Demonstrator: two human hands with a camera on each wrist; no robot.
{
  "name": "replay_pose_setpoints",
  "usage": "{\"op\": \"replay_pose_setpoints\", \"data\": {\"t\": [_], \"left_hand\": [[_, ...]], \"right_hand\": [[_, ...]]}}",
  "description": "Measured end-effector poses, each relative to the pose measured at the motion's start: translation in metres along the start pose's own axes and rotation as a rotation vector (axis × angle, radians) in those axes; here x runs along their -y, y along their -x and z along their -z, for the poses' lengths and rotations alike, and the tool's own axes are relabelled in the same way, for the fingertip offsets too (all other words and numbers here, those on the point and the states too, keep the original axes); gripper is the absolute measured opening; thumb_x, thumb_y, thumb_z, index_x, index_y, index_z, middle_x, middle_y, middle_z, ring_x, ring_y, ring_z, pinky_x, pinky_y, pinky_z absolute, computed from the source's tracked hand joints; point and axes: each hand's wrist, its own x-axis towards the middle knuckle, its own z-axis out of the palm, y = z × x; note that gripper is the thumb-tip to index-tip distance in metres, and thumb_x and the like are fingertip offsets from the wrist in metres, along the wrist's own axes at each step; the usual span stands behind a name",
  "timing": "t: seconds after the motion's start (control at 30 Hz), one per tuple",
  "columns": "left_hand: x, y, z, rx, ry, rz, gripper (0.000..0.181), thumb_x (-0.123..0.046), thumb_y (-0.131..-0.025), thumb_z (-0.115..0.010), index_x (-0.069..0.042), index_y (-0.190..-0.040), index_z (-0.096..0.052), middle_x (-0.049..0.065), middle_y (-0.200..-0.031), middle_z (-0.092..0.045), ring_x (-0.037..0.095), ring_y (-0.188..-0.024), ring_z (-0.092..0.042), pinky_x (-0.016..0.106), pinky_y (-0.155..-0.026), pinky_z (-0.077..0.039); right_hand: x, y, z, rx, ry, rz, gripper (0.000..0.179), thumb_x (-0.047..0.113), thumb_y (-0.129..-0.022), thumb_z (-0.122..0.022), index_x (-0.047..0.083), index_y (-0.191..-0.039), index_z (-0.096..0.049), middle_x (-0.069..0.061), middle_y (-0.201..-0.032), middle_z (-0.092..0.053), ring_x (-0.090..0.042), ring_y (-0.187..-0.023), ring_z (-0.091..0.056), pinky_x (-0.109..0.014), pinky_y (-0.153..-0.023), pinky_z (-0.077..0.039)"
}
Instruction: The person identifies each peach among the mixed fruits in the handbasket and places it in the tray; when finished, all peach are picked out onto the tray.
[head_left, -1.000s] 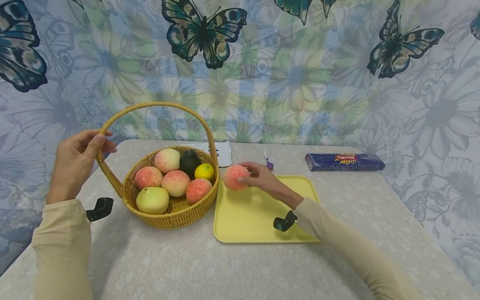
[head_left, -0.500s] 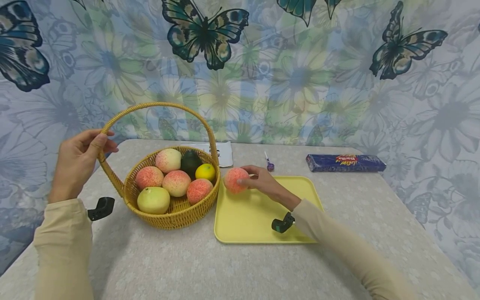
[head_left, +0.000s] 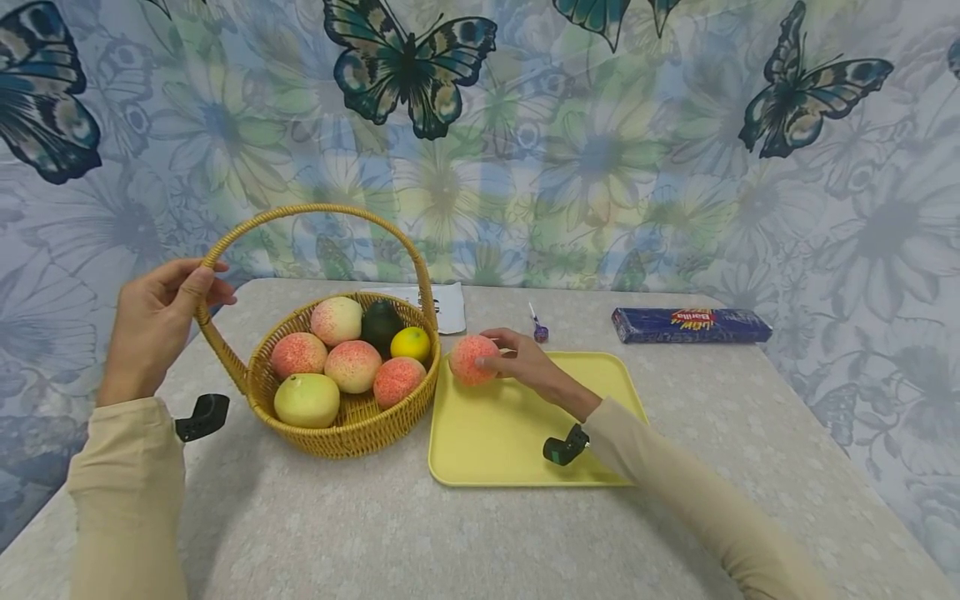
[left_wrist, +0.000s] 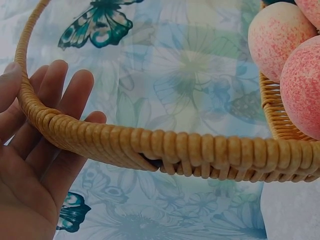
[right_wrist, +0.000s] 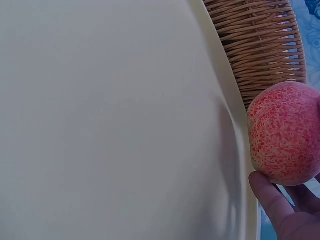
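My left hand [head_left: 153,321] pinches the left side of the wicker basket's arched handle [left_wrist: 125,142] between thumb and fingers. The basket [head_left: 341,442] stands on the table and holds several peaches [head_left: 352,367], a green pear-like fruit [head_left: 307,401], a dark avocado [head_left: 381,327] and a yellow lemon [head_left: 410,344]. In my right hand [head_left: 528,362] a pink-red peach [head_left: 473,360] is gripped by the fingertips, over the left back corner of the yellow tray [head_left: 510,442]. From the right wrist, that peach [right_wrist: 285,134] overlaps the tray's edge, right beside the basket wall.
Behind the tray lies a lollipop [head_left: 540,332] with a purple wrapper. A blue Barilla pasta pack [head_left: 690,326] is at the back right. White paper [head_left: 450,308] lies partly behind the basket. A butterfly-printed cloth [head_left: 525,167] hangs behind the table.
Both hands keep their holds. The peach in my right hand has shifted very slightly right; the view itself moved a little. The basket and its fruit look the same.
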Motion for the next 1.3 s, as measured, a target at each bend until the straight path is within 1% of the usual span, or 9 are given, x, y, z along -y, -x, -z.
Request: {"op": "replay_pose_setpoints", "data": {"t": [0.23, 0.33, 0.53, 0.77, 0.83, 1.03, 1.13, 1.3], "left_hand": [[0.0014, 0.0010, 0.0002, -0.002, 0.002, -0.001, 0.033, -0.024, -0.100, -0.050, 0.001, -0.120, -0.059, -0.015, -0.082, -0.065, -0.003, -0.081, -0.063, 0.007, -0.075, -0.043], [0.0018, 0.0013, 0.0005, -0.003, 0.003, -0.001, 0.033, -0.024, -0.100, -0.051, 0.001, -0.120, -0.059, -0.015, -0.082, -0.065, -0.003, -0.081, -0.063, 0.007, -0.075, -0.043], [0.0016, 0.0013, 0.0002, -0.007, -0.007, 0.001, 0.030, -0.024, -0.100, -0.051, -0.003, -0.119, -0.061, -0.015, -0.082, -0.065, -0.003, -0.082, -0.063, 0.006, -0.075, -0.044], [0.0005, 0.0012, 0.0004, -0.003, 0.004, 0.007, 0.030, -0.024, -0.100, -0.051, -0.003, -0.119, -0.061, -0.015, -0.082, -0.065, -0.002, -0.082, -0.063, 0.007, -0.075, -0.044], [0.0007, 0.0008, 0.0002, -0.003, 0.000, 0.007, 0.030, -0.024, -0.100, -0.051, -0.003, -0.119, -0.061, -0.015, -0.082, -0.065, -0.002, -0.082, -0.063, 0.007, -0.075, -0.044], [0.0015, -0.0025, 0.0007, 0.006, -0.001, 0.016, 0.027, -0.025, -0.100, -0.051, -0.008, -0.117, -0.062, -0.014, -0.083, -0.065, -0.002, -0.082, -0.063, 0.007, -0.075, -0.044], [0.0019, -0.0042, 0.0010, 0.006, 0.000, 0.016, 0.026, -0.026, -0.100, -0.051, -0.010, -0.117, -0.062, -0.014, -0.083, -0.065, -0.001, -0.082, -0.063, 0.007, -0.075, -0.044], [0.0028, -0.0063, 0.0014, 0.005, 0.006, 0.011, 0.025, -0.025, -0.099, -0.051, -0.010, -0.116, -0.063, -0.014, -0.082, -0.065, -0.001, -0.081, -0.063, 0.007, -0.075, -0.044]], "right_hand": [[-0.0037, -0.0004, -0.0012, 0.008, -0.017, 0.009, 0.053, 0.020, -0.089, -0.068, 0.009, -0.137, -0.048, -0.016, -0.134, -0.051, -0.026, -0.106, -0.061, -0.043, -0.087, -0.052], [-0.0039, -0.0001, -0.0018, 0.014, -0.020, 0.013, 0.053, 0.019, -0.089, -0.067, 0.008, -0.137, -0.048, -0.017, -0.134, -0.051, -0.026, -0.106, -0.061, -0.043, -0.088, -0.052], [-0.0047, -0.0010, -0.0022, 0.010, -0.020, 0.005, 0.053, 0.018, -0.090, -0.067, 0.009, -0.138, -0.047, -0.016, -0.137, -0.049, -0.025, -0.105, -0.061, -0.043, -0.088, -0.052], [-0.0055, -0.0015, -0.0051, 0.004, -0.003, 0.001, 0.052, 0.015, -0.090, -0.066, 0.007, -0.138, -0.047, -0.017, -0.135, -0.050, -0.022, -0.101, -0.061, -0.040, -0.087, -0.052], [-0.0052, -0.0015, -0.0059, 0.005, 0.005, 0.009, 0.052, 0.015, -0.090, -0.065, 0.006, -0.138, -0.047, -0.018, -0.135, -0.050, -0.023, -0.100, -0.061, -0.039, -0.086, -0.051], [-0.0038, -0.0012, -0.0073, 0.007, 0.010, 0.018, 0.051, 0.014, -0.091, -0.064, 0.005, -0.137, -0.047, -0.020, -0.133, -0.051, -0.026, -0.102, -0.061, -0.037, -0.087, -0.050], [-0.0036, -0.0017, -0.0078, 0.000, 0.004, 0.012, 0.050, 0.015, -0.091, -0.064, 0.005, -0.137, -0.047, -0.020, -0.133, -0.051, -0.025, -0.102, -0.061, -0.036, -0.086, -0.050], [-0.0037, -0.0035, -0.0088, -0.011, -0.013, -0.011, 0.051, 0.016, -0.091, -0.064, 0.005, -0.138, -0.047, -0.020, -0.136, -0.050, -0.024, -0.101, -0.060, -0.035, -0.085, -0.050]]}}
